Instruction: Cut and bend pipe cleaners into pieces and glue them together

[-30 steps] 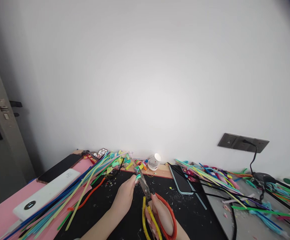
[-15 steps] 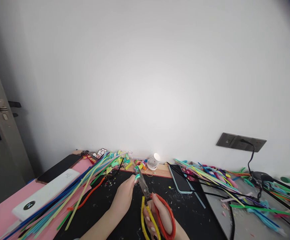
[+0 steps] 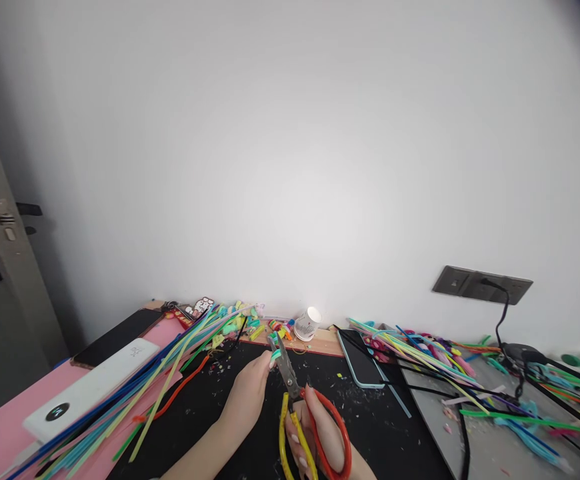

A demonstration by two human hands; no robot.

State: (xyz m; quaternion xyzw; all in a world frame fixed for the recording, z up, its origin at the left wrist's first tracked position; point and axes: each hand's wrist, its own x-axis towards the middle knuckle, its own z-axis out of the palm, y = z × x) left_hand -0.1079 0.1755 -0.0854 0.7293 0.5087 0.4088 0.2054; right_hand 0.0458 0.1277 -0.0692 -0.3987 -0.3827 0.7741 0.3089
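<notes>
Our left hand (image 3: pixel 247 392) is closed, pinching a small green piece (image 3: pixel 275 356) at its fingertips; our right hand (image 3: pixel 326 433) wraps the handles of the scissors (image 3: pixel 290 383). The green piece sits above the black mat (image 3: pixel 390 437), at the parted blades, though we cannot tell exactly where the edges meet it.

We judge the piece to be very light, soft and bendy, fuzzy rather than slippery, and easily crushed; it seems best held by its near end, clear of the blades. The scissors look stiff and fairly heavy, steadiest when held by the red and yellow loops.

As for writing, the cup (image 3: pixel 309 325) carries print too small for us to read. The power bank (image 3: pixel 95 383) has marks at its far end and on its round display, and we cannot make out either; we find no readable brand.
</notes>
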